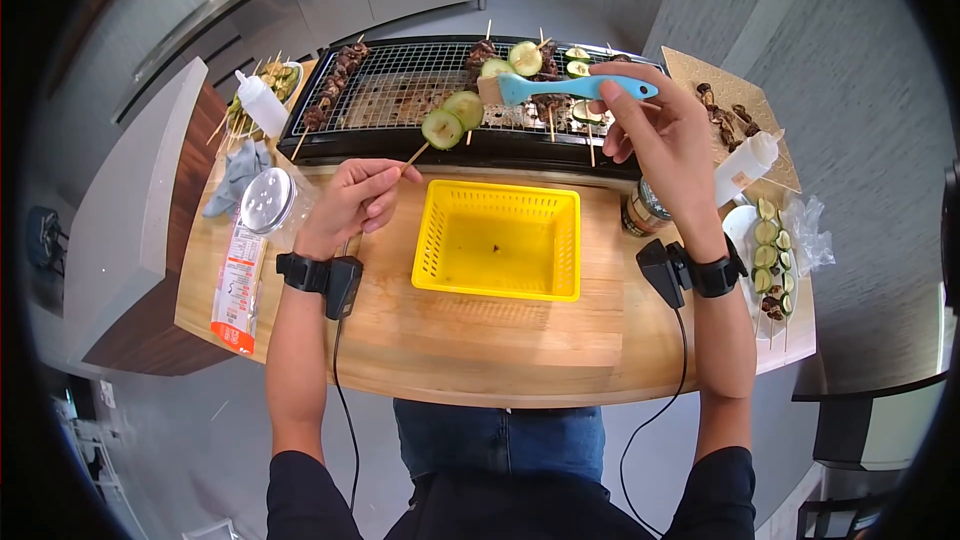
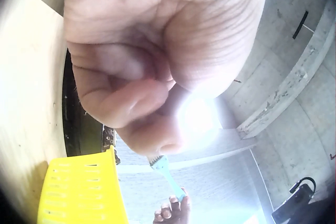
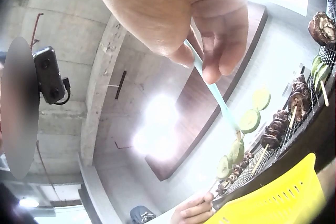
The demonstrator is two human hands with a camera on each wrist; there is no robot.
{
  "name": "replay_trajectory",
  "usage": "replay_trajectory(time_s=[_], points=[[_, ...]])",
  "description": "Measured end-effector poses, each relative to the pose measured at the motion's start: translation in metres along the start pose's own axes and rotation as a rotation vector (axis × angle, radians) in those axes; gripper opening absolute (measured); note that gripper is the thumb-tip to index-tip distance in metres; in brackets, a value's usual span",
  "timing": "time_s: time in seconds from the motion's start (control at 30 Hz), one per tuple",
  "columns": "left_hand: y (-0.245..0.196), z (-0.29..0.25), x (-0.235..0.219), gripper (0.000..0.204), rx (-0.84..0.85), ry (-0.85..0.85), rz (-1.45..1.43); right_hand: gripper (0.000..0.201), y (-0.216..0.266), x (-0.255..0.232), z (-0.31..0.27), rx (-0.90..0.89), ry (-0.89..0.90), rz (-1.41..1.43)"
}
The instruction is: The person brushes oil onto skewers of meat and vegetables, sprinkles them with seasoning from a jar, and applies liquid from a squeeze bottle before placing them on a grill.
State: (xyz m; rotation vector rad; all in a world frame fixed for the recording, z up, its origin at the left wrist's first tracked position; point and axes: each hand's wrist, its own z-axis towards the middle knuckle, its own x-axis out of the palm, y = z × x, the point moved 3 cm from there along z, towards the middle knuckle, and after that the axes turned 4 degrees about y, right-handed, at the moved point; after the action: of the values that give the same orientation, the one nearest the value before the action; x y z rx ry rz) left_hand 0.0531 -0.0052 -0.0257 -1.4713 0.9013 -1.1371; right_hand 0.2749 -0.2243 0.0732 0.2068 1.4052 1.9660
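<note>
My left hand pinches the stick end of a zucchini skewer, holding it up at a slant over the grill's front edge. The round, green-rimmed slices point away from me. In my right hand is a light blue basting brush, gripped by its handle between thumb and fingers. Its pale bristles are right at the slices, between the nearer and farther pairs. The right wrist view shows the brush tip against the row of slices. My left fingers hide the skewer in the left wrist view.
A black grill with a wire rack carries meat skewers and zucchini pieces. Before it sits a yellow basket. Squeeze bottles, a lidded jar, a dark jar and a plate of zucchini skewers flank it.
</note>
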Motion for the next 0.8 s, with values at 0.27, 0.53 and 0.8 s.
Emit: replay_trajectory(time_s=[0.27,0.53,0.8], points=[[-0.001,0.0,0.001,0.028,0.0,0.014,-0.003,0.023,0.001,-0.002,0.0,0.007,0.0,-0.032],[0.0,0.0,0.0,0.027,-0.006,0.012,-0.007,0.025,-0.001,-0.004,0.001,-0.013,-0.042,-0.02],[0.002,0.0,-0.003,0.029,0.012,0.035,-0.023,0.026,-0.004,-0.011,0.004,0.013,-0.085,-0.067]])
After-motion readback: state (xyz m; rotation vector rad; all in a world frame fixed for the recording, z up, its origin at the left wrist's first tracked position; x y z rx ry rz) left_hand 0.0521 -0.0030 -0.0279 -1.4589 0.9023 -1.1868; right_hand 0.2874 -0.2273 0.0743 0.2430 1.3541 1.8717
